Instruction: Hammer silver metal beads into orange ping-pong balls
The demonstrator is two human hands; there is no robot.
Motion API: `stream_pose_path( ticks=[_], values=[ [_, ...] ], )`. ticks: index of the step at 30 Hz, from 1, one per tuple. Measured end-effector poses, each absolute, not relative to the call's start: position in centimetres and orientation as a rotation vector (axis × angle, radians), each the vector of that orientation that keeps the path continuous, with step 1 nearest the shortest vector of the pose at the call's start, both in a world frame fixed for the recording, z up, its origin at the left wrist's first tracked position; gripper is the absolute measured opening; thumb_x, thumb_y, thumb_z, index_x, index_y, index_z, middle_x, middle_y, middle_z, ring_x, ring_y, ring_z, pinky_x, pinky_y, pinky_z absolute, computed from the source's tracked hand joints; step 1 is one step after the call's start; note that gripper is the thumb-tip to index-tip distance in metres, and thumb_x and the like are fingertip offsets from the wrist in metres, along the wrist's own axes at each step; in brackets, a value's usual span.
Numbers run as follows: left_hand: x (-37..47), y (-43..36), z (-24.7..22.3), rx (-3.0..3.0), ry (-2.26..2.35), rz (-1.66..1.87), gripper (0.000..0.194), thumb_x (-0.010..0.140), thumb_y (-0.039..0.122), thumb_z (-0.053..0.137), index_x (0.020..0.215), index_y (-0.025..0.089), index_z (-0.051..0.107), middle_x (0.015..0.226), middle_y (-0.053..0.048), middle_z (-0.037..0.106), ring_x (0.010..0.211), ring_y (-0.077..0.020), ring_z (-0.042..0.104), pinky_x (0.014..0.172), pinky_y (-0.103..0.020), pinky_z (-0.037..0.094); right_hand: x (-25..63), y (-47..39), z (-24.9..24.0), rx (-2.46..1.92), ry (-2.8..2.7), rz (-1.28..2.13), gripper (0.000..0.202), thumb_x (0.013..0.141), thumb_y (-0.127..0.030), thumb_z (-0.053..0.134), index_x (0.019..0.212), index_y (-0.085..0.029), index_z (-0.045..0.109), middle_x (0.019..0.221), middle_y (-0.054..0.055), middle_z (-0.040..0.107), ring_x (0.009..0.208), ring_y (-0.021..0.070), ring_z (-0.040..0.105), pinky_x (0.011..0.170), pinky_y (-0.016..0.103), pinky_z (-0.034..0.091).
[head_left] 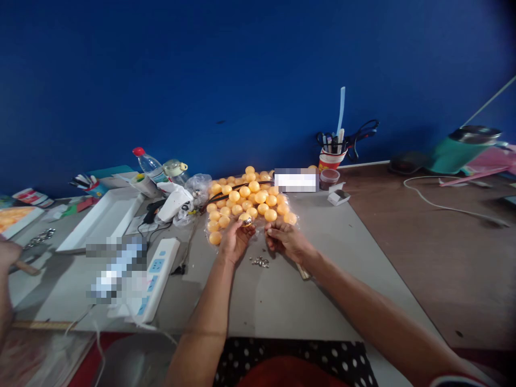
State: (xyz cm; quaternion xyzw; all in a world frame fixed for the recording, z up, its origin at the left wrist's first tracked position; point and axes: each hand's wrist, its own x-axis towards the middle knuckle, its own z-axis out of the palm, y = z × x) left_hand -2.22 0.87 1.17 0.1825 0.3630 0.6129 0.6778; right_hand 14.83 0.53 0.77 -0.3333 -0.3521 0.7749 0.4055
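Left hand [236, 239] curls round an orange ball [244, 216], right hand [282, 236] pinched closed, contents unclear, more balls [247, 205] and red-white cup [332, 159], print illegible, toward far edge of tabletop [338, 269].

Left hand [236, 242]: grips orange ball [244, 216]
Right hand [287, 240]: curled, 3 o'clock of left
Ball heap [253, 186]: 12 o'clock of hands
Metal bits [261, 262]: on desk [342, 285], 6 o'clock

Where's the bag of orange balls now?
In the head view, the bag of orange balls lies at centre, just beyond the left hand and right hand, before the blue wall.
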Motion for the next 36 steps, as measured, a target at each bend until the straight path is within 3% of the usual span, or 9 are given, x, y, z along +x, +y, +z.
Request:
stream_pose_path(
  ticks=[6, 15, 20, 25, 30, 36],
  values=[
    [-2.31, 0.88, 0.97, 0.417, 0.832, 1.375, 0.021, 0.074, 0.017, 0.068, 0.095, 0.016, 0.064, 0.084, -0.005, 0.073, 0.064, -0.0137, 0.066, 0.065, -0.027, 0.053, 14.97, 0.45, 1.25, -0.805, -0.899, 1.971, 0.042, 0.065, -0.048, 0.082, 0.068, -0.019, 0.051, 0.049, -0.008, 0.049, 0.039, 0.0058, 0.039, 0.038, 0.019, 0.031],
    [-2.29, 0.7, 1.43, 0.449, 0.834, 1.356, 0.042, 0.075, 0.018, 0.069, 0.117, 0.018, 0.063, 0.088, -0.005, 0.074, 0.065, -0.0135, 0.066, 0.064, -0.026, 0.053, 15.16, 0.71, 1.04, -0.718, -0.753, 2.065, 0.042, 0.062, -0.04, 0.086, 0.067, -0.018, 0.051, 0.052, -0.01, 0.045, 0.04, 0.0024, 0.032, 0.039, 0.017, 0.024],
    [-2.32, 0.6, 1.65, 0.458, 0.835, 1.349, 0.043, 0.075, 0.018, 0.071, 0.117, 0.019, 0.063, 0.088, -0.005, 0.074, 0.066, -0.0142, 0.066, 0.065, -0.027, 0.054, 15.22, 0.81, 1.07, -0.701, -0.719, 2.041, 0.036, 0.062, -0.035, 0.087, 0.068, -0.016, 0.057, 0.057, -0.007, 0.052, 0.042, 0.0044, 0.042, 0.04, 0.018, 0.033],
    [-2.19, 0.4, 1.56, 0.5, 0.819, 1.358, 0.045, 0.071, 0.017, 0.077, 0.114, 0.02, 0.064, 0.094, -0.004, 0.072, 0.07, -0.0124, 0.065, 0.066, -0.025, 0.053, 15.17, 0.88, 0.96, -0.733, -0.73, 2.037, 0.03, 0.061, -0.026, 0.085, 0.082, -0.016, 0.066, 0.063, -0.003, 0.06, 0.049, 0.009, 0.054, 0.046, 0.021, 0.045],
    [-2.02, 0.48, 1.2, 0.534, 0.778, 1.355, 0.043, 0.066, 0.009, 0.079, 0.106, 0.019, 0.066, 0.084, 0.001, 0.068, 0.065, -0.0091, 0.061, 0.061, -0.021, 0.049, 14.98, 0.72, 0.98, -0.763, -0.809, 1.954, 0.031, 0.057, -0.028, 0.086, 0.078, -0.017, 0.066, 0.06, -0.004, 0.061, 0.046, 0.0081, 0.049, 0.041, 0.021, 0.038],
    [-1.87, 0.32, 1.29, 0.575, 0.75, 1.315, 0.031, 0.067, 0.014, 0.08, 0.095, 0.017, 0.066, 0.085, -0.001, 0.069, 0.069, -0.0113, 0.063, 0.063, -0.023, 0.05, 14.89, 0.59, 1.38, -0.769, -0.875, 1.833, 0.03, 0.059, -0.031, 0.085, 0.075, -0.018, 0.062, 0.06, -0.005, 0.058, 0.047, 0.0066, 0.047, 0.045, 0.02, 0.038]
  ],
)
